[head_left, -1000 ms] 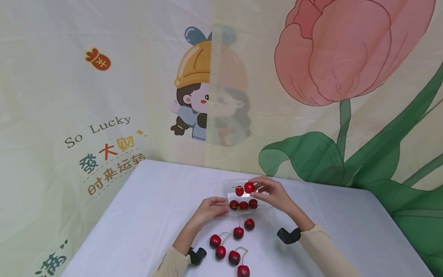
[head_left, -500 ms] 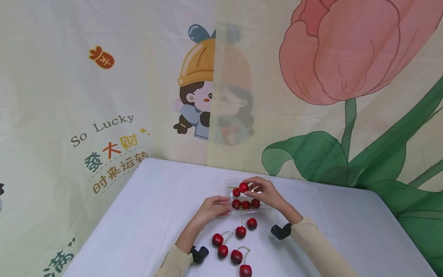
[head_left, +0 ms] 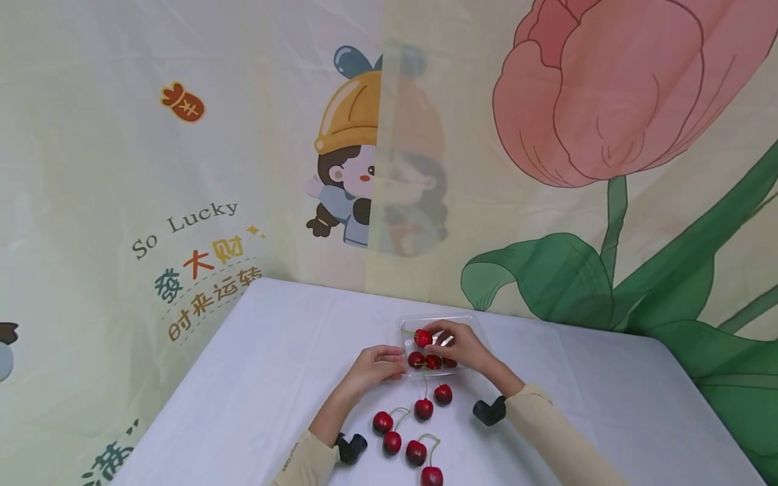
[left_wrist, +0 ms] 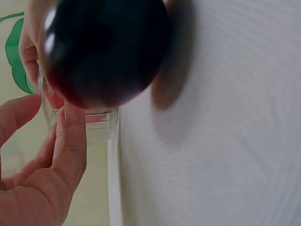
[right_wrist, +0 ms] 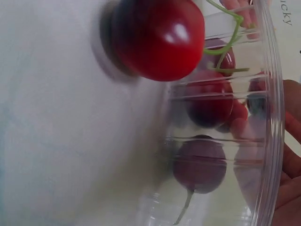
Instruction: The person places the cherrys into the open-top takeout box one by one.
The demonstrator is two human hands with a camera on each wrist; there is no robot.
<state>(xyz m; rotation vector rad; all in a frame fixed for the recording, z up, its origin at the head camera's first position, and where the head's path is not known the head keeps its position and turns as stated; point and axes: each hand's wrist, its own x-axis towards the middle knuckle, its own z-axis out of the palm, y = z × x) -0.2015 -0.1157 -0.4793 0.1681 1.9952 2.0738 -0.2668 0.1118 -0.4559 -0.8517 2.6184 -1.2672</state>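
Observation:
A shallow clear plastic container sits on the white table with several red cherries inside, a few in a row along its near side. My left hand holds the container's left end, thumb at the rim and fingers against the side wall. My right hand reaches in from the right and pinches a cherry near the far left part of the container. In the right wrist view, the clear wall stands in front of the fingers and cherries. My right hand partly covers one cherry in the row.
Several stemmed cherries lie loose on the table between my forearms. One loose cherry is just in front of the container. A printed cloth backdrop rises behind the table's far edge.
My right hand has moved left and down into the container with its cherry, now overlapping the one that lay beside it. The left hand stays at the container's end. The head view shifts slightly.

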